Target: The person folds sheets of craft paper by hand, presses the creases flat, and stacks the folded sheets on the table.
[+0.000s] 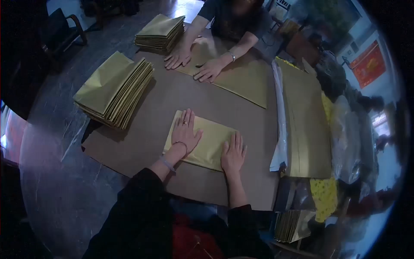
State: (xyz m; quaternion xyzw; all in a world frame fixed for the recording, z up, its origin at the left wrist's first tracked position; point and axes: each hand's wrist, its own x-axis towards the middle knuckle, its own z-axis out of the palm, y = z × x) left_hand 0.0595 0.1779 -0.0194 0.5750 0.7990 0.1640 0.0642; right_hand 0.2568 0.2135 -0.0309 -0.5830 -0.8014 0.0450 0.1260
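Head view: one gold packet (pixel 211 146), unstacked, lay on brown board (pixel 146 108) under your left hand (pixel 185 134) and right hand (pixel 234 157), flat, gripping nothing; near stack (pixel 108 84) and far stack (pixel 161 28) seemed done, co-worker's sheet (pixel 243 80) unfinished.

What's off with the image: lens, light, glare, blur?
Head view: strong fisheye, black corners; dim light, whitish glare at top edge. Head view: pale sheen on the flat rectangular gold paper packet under the bare left hand and bare right hand. Head view: crumpled clear plastic at right looks soft.
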